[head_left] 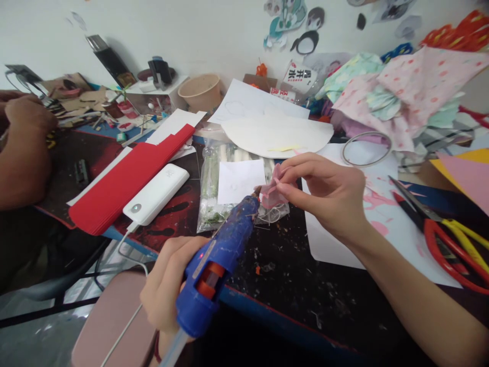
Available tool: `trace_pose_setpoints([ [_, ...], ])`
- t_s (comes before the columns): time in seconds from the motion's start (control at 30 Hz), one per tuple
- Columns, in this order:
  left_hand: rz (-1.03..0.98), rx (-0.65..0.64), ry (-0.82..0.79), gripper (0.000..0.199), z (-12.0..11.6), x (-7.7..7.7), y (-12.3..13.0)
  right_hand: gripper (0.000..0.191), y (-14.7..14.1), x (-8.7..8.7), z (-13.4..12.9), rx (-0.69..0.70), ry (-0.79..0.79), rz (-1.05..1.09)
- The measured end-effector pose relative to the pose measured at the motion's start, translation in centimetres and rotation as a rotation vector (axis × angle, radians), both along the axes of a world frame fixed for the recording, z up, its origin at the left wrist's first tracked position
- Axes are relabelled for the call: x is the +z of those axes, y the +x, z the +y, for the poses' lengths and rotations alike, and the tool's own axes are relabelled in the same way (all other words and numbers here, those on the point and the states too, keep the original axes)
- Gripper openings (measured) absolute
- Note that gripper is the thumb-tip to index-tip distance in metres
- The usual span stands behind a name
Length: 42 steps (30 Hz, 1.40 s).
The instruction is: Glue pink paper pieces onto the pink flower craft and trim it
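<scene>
A blue glue gun (221,265) with an orange part in its side is wrapped in my left hand (168,283). Its nozzle points up and right and meets the edge of a small pink piece (270,196). My right hand (328,191) pinches that pink piece between thumb and fingertips. Behind the nozzle, a white paper square (240,178) lies on a clear plastic bag (209,204) with green and white contents. Whether glue is on the pink piece is too small to tell.
Red folder-like item (133,178), white power bank (156,194) with a cable, and white board (278,133) lie beyond. Scissors (431,224), a metal ring (367,149) and pink fabric (428,86) are at right. Another person's arm (25,148) is at far left.
</scene>
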<state>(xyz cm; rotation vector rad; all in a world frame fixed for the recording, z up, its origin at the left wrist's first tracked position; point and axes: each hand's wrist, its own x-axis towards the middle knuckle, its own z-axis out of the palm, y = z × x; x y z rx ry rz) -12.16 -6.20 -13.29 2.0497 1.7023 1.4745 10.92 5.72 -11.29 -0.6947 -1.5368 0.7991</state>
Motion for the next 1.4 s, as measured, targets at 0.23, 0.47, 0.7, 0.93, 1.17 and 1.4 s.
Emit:
trace_pose_setpoints([
  [0.23,0.131,0.022,0.101,0.027,0.5,1.1,1.1,0.013,-0.1,0.0,-0.1,-0.004,0.010,-0.025],
  [0.47,0.128,-0.022,0.010,0.022,0.2,1.6,1.0,0.013,-0.1,0.2,-0.2,-0.011,0.038,-0.052],
  [0.7,0.117,-0.019,0.042,0.020,0.3,1.5,1.1,0.012,-0.1,0.2,-0.1,-0.015,0.033,-0.071],
  [0.93,0.068,0.077,0.077,0.026,0.2,1.3,1.3,0.011,0.0,0.1,-0.1,-0.019,0.014,-0.049],
  [1.17,0.055,0.104,0.170,0.027,0.2,1.3,1.0,0.008,0.4,0.1,0.2,-0.058,-0.010,-0.010],
  [1.4,0.401,0.035,0.168,0.035,3.2,-0.9,-0.1,0.007,1.1,0.4,1.0,-0.115,0.016,0.037],
])
